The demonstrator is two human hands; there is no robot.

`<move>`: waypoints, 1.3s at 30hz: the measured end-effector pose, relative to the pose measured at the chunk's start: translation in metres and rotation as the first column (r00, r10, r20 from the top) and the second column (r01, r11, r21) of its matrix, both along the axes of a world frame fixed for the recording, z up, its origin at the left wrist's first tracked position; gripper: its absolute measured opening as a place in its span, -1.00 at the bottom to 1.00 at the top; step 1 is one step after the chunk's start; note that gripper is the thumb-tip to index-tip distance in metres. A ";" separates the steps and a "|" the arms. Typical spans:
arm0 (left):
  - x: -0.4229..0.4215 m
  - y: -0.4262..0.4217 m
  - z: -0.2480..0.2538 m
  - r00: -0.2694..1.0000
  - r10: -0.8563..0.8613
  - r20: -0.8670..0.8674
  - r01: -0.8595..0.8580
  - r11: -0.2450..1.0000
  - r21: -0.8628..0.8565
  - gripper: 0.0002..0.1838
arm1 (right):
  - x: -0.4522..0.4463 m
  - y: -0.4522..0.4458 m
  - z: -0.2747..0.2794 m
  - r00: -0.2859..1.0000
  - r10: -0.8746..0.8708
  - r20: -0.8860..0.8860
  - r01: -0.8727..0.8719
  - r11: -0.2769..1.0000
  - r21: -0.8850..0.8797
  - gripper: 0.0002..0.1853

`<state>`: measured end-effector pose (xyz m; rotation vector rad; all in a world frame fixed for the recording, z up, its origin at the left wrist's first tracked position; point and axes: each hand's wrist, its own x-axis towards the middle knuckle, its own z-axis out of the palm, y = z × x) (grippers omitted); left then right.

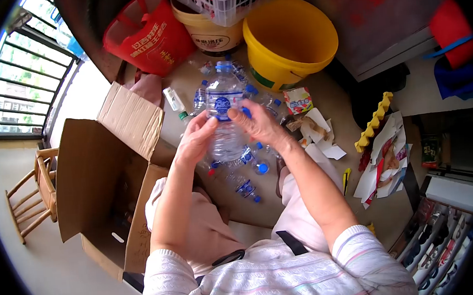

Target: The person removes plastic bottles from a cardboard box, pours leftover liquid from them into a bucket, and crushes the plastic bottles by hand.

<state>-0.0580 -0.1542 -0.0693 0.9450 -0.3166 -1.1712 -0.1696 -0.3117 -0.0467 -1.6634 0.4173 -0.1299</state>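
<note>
A large clear plastic bottle (227, 134) with a blue label stands upright between my two hands, over the floor in front of me. My left hand (197, 136) holds its left side, thumb against the label. My right hand (257, 124) is at its right side, with the thumb near the label and the fingers around the body. The bottle's neck points away from me. Below and around it lie several small empty bottles (246, 189) with blue caps and labels. A white bottle with a green cap (174, 100) lies to the left.
An open cardboard box (130, 122) stands at the left, with a wooden chair (46, 185) beyond. Behind are a red bag (149, 36), a cream bucket (209, 31), a white basket (231, 0) and a yellow bucket (295, 39). Paper scraps (383, 164) and a yellow cutter (347, 181) lie right.
</note>
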 end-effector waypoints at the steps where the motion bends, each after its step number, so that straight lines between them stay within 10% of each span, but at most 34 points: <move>1: 0.000 0.002 -0.001 1.000 -0.005 -0.006 0.005 1.000 -0.010 -0.48 | 0.001 0.000 0.006 1.000 0.027 -0.011 -0.026 0.997 0.079 -0.36; 5: -0.005 0.011 -0.011 0.985 0.144 -0.093 -0.144 0.990 0.009 -0.80 | 0.005 0.023 -0.011 0.992 -0.039 0.124 0.009 0.972 0.235 -0.66; 10: 0.003 0.027 -0.004 0.994 0.099 0.048 -0.101 0.994 0.040 -0.72 | 0.008 0.037 -0.009 0.987 -0.036 0.157 -0.029 0.919 0.393 -0.89; 24: 0.003 0.016 0.008 0.953 0.220 0.208 -0.264 0.940 0.216 -0.76 | -0.004 0.037 -0.006 0.981 0.162 -0.102 -0.140 0.970 0.200 -0.78; 27: 0.002 0.012 0.014 0.986 0.168 0.008 -0.167 0.975 0.144 -0.79 | -0.010 0.010 0.004 0.981 0.164 -0.102 -0.142 0.971 0.192 -0.71; 30: -0.009 0.012 0.013 0.989 -0.019 -0.148 0.039 0.991 0.129 -0.77 | -0.011 -0.024 0.003 0.981 -0.190 -0.024 0.186 0.917 0.352 -0.53; 39: -0.029 0.001 0.009 0.944 -0.102 -0.313 0.173 0.963 0.208 -0.71 | -0.009 -0.007 -0.003 0.997 -0.046 0.055 0.029 0.961 0.274 -0.49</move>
